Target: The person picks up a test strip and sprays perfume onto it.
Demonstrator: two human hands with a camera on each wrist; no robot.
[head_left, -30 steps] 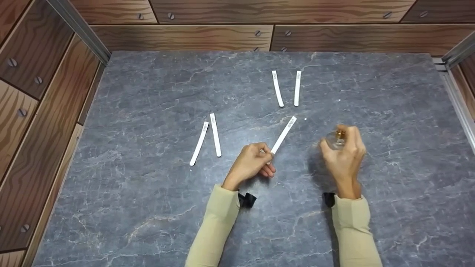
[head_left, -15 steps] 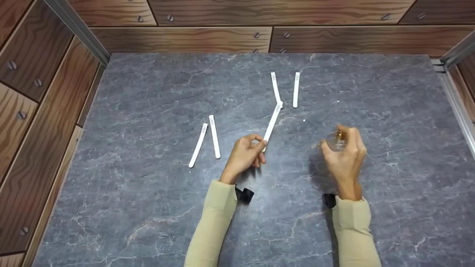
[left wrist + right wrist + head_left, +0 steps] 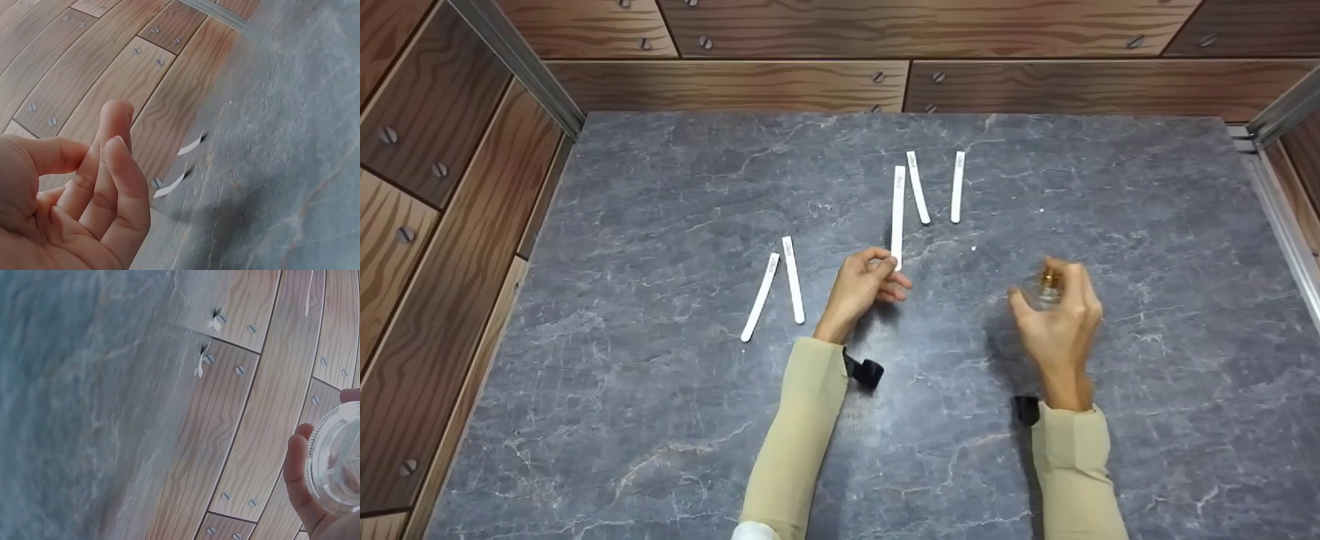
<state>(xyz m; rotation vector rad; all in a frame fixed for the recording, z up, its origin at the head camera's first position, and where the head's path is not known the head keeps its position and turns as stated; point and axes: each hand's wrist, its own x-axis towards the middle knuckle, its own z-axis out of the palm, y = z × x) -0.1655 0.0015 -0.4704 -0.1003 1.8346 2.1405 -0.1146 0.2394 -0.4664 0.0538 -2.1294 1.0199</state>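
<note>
one white strip point(image 3: 898, 214) between pinching left fingers point(image 3: 876, 253), clear bottle point(image 3: 336, 464) within curled right fingers point(image 3: 296, 469)

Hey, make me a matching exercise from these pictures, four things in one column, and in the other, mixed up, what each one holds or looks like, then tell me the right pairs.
Things
1. Left hand
2. Right hand
3. Tabletop
4. Back wall

Holds or looks like
A. Holds a clear round object
B. Brown, with a plank pattern
C. Pinches one end of a white strip
D. Grey, with pale veins

Right pairs: 1 with C, 2 with A, 3 with D, 4 with B.
</note>
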